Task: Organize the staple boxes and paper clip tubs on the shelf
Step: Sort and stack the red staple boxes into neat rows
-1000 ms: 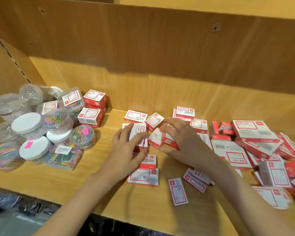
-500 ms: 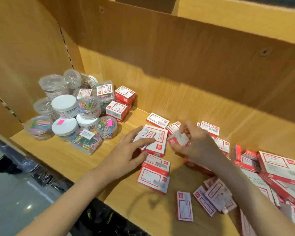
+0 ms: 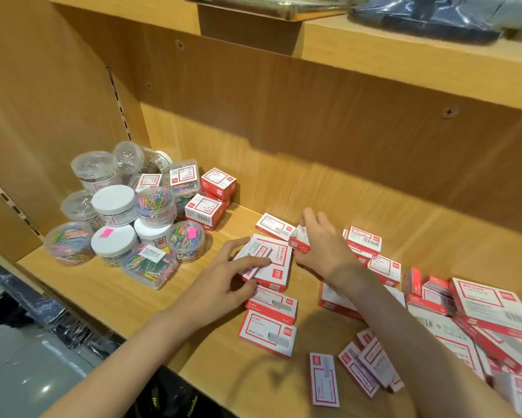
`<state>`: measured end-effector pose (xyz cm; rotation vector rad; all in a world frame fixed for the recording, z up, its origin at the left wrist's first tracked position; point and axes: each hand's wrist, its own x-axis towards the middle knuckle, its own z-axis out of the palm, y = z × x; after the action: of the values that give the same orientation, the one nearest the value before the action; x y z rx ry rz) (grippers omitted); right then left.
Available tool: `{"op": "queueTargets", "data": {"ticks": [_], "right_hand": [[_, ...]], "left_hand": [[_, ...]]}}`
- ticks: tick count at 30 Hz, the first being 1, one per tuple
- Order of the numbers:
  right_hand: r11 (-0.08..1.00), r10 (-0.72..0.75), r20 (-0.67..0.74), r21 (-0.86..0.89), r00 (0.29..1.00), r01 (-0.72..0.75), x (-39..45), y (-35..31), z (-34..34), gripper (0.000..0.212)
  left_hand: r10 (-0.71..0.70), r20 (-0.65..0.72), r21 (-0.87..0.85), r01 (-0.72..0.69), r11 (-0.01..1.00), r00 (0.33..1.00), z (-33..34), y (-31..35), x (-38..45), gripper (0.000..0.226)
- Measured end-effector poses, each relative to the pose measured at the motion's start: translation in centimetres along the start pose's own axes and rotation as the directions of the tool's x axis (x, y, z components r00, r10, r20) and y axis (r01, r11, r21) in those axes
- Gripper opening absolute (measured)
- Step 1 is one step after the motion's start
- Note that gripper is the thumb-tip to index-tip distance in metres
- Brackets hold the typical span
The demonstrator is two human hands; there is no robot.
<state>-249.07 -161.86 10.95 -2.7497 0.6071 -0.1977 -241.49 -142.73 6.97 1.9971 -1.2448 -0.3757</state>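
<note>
A wooden shelf point(image 3: 108, 294) is seen from above, with a back wall of the same wood and a second shelf board point(image 3: 404, 40) over it. At the left end, a cluster of paper clip tubs point(image 3: 123, 212) is stacked two high; some are clear and filled with coloured clips, others are capped with white lids. Just right of the tubs, against the back wall, two red and white staple boxes point(image 3: 211, 197) are piled.

In the middle of the shelf, a large staple box point(image 3: 271, 267) is held by the left hand point(image 3: 223, 276): the thumb and fingers are spread and curled over its left edge and top face, with a thin white packet point(image 3: 250, 251) pinned beneath the fingers on top of it. Two more boxes point(image 3: 270, 321) lie directly in front of it, touching each other.

A small staple box point(image 3: 299, 241) is pinched by the right hand point(image 3: 323, 245), its fingers curled round it just beside the large box's far right corner. Behind that hand, a flat box point(image 3: 273, 226) lies near the back wall.

On the right, a loose heap of staple boxes point(image 3: 480, 321) of mixed sizes is spread, overlapping and tilted. A few small boxes point(image 3: 323, 378) lie scattered near the front edge
</note>
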Motion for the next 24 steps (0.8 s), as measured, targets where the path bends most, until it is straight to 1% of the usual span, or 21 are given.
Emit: {"op": "queueTargets", "data": {"ticks": [3, 6, 8, 10, 13, 16, 19, 22, 24], "right_hand": [[0.997, -0.027, -0.083, 0.077, 0.996, 0.033, -0.7, 0.2, -1.2, 0.045], [0.952, -0.07, -0.164, 0.285, 0.984, 0.115, -0.8, -1.0, -3.6, 0.042], [0.911, -0.121, -0.171, 0.371, 0.978, 0.178, -0.1, -2.7, -4.3, 0.043], [0.878, -0.182, -0.167, 0.416, 0.969, 0.237, 1.1, -4.7, -4.0, 0.043], [0.853, -0.299, -0.166, 0.394, 0.94, 0.341, 3.7, -7.6, -2.9, 0.043], [0.818, -0.366, -0.218, 0.389, 0.905, 0.424, 7.2, -10.8, -1.8, 0.043], [0.784, -0.404, -0.234, 0.41, 0.884, 0.467, 10.4, -14.4, -0.4, 0.042], [0.777, -0.477, -0.138, 0.396, 0.868, 0.49, 12.4, -17.0, 1.6, 0.043], [0.809, -0.477, -0.066, 0.355, 0.876, 0.468, 13.1, -17.9, 2.7, 0.044]], "left_hand": [[-0.004, 0.061, 0.004, 0.003, 1.0, 0.998, -0.7, 0.0, 0.2, 0.036], [0.039, 0.064, 0.062, -0.043, 0.997, 0.997, -1.0, -0.2, 0.2, 0.037], [0.058, 0.013, 0.111, -0.059, 0.992, 0.998, -1.1, -0.4, -0.1, 0.039], [0.078, -0.115, 0.155, -0.06, 0.986, 0.99, -1.9, -0.7, -0.8, 0.038], [0.111, -0.301, 0.247, -0.035, 0.968, 0.947, -3.9, -2.1, -2.2, 0.038], [0.109, -0.415, 0.35, 0.048, 0.935, 0.903, -5.8, -3.7, -4.0, 0.029], [0.084, -0.48, 0.427, 0.148, 0.892, 0.873, -6.8, -5.0, -5.1, 0.031], [0.048, -0.503, 0.489, 0.239, 0.839, 0.863, -7.5, -6.1, -5.4, 0.039], [0.035, -0.5, 0.533, 0.275, 0.8, 0.865, -7.8, -6.8, -5.4, 0.042]]}}
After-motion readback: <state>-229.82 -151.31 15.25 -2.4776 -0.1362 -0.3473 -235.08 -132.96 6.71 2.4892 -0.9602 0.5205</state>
